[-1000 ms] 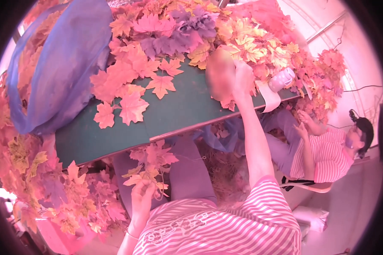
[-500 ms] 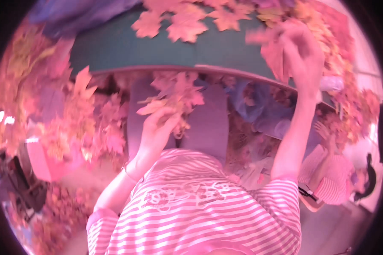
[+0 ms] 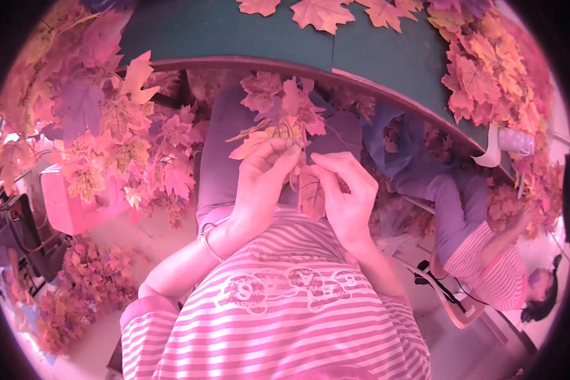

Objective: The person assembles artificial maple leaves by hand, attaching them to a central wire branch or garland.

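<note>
Above my lap, my left hand (image 3: 267,174) pinches the stem of an artificial maple leaf spray (image 3: 294,104). Its pointed leaves spread away from me, over my knees. Just right of it, my right hand (image 3: 349,193) is closed, thumb and finger pressed together, on a single maple leaf (image 3: 311,197) that hangs between the two hands. The fingertips of both hands nearly meet at the stem. Exactly where leaf and stem touch is too small to make out.
A green-topped table (image 3: 234,38) stands in front, with loose maple leaves (image 3: 323,12) and a leaf heap (image 3: 487,69) on it. Leafy garlands (image 3: 117,120) hang at left, near a pink stool (image 3: 69,199). At right sits another person (image 3: 487,253) in a striped shirt.
My right hand has come back from the leaves on the table to my left hand, bringing a leaf. My left hand still holds the spray. The view has shifted a little.
</note>
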Action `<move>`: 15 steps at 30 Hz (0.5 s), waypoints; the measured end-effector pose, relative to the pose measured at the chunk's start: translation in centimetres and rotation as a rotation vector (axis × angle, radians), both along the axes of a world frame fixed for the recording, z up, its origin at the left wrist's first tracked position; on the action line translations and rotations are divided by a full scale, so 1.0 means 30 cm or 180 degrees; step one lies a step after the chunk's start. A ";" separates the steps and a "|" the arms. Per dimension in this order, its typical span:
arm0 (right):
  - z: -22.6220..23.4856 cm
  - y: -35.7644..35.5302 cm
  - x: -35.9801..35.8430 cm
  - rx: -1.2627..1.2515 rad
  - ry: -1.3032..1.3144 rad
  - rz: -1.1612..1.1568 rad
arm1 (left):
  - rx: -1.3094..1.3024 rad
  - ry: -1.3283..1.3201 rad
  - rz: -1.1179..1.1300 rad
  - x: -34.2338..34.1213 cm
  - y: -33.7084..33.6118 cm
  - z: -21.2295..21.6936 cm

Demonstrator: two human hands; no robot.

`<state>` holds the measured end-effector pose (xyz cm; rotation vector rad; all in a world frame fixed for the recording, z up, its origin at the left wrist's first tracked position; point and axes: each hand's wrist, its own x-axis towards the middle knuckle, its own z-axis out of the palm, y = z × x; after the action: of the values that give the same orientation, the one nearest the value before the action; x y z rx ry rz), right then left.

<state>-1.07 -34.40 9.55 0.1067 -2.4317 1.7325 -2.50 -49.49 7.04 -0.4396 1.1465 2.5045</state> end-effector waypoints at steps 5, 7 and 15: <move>-0.005 -0.016 0.023 -0.0048 -0.0067 -0.0097 | -0.0145 0.0019 0.0110 0.017 0.023 0.013; -0.014 -0.020 0.032 -0.0345 -0.0174 -0.0170 | -0.0161 0.0078 0.0239 0.024 0.034 0.008; -0.016 -0.020 0.036 -0.0522 -0.0267 -0.0191 | -0.0192 0.0075 0.0359 0.040 0.043 0.009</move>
<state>0.01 -35.01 9.08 -0.0589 -2.3106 1.9375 -1.30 -48.22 7.30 -0.5053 1.2414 2.5829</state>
